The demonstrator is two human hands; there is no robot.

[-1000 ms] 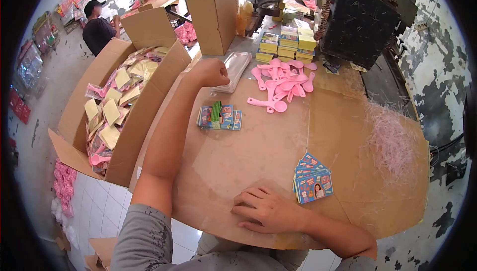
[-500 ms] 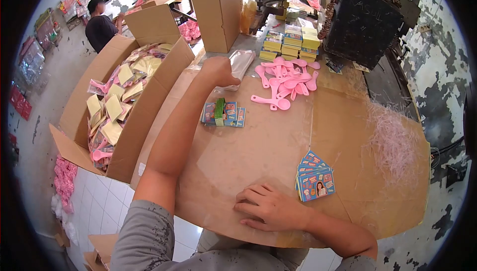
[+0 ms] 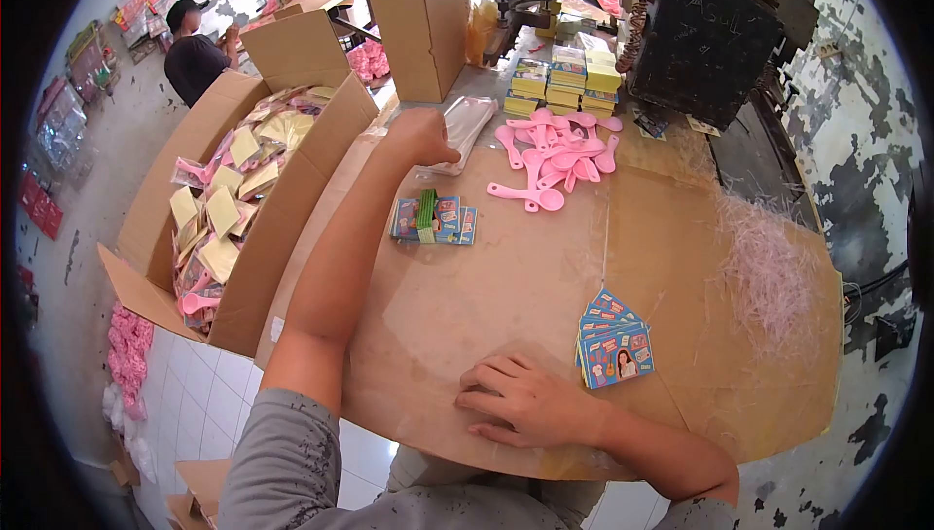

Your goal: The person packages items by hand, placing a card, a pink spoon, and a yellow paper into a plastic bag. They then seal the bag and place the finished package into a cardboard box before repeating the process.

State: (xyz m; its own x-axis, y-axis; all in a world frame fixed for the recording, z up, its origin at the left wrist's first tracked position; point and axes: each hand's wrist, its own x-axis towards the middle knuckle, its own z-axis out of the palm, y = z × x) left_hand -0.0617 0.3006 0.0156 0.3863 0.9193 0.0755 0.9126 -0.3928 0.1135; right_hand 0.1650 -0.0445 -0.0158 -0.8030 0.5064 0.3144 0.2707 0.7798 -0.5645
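My left hand (image 3: 420, 138) reaches to the far side of the cardboard-covered table, at the near end of a stack of clear plastic bags (image 3: 471, 131). Its fingers are curled and mostly hidden under the hand, so I cannot see what they grip. Resting palm down near the front edge, my right hand (image 3: 525, 402) holds nothing, its fingers loosely spread. Just right of it lies a fanned stack of blue printed cards (image 3: 618, 350). A pile of pink plastic spoons (image 3: 564, 156) sits beyond. Below my left hand are more blue cards (image 3: 448, 219) with a green banded bundle (image 3: 426, 216) on top.
An open carton (image 3: 282, 209) full of packed spoons and cards stands at left. Stacks of cards (image 3: 559, 83) line the back, beside a dark metal machine (image 3: 700, 44). Pinkish shredded strips (image 3: 773, 277) lie at right. Another person (image 3: 195, 58) stands far left; another sits behind.
The view has shifted slightly. My left hand has turned a little at the plastic bags; my right hand stays in place on the table.
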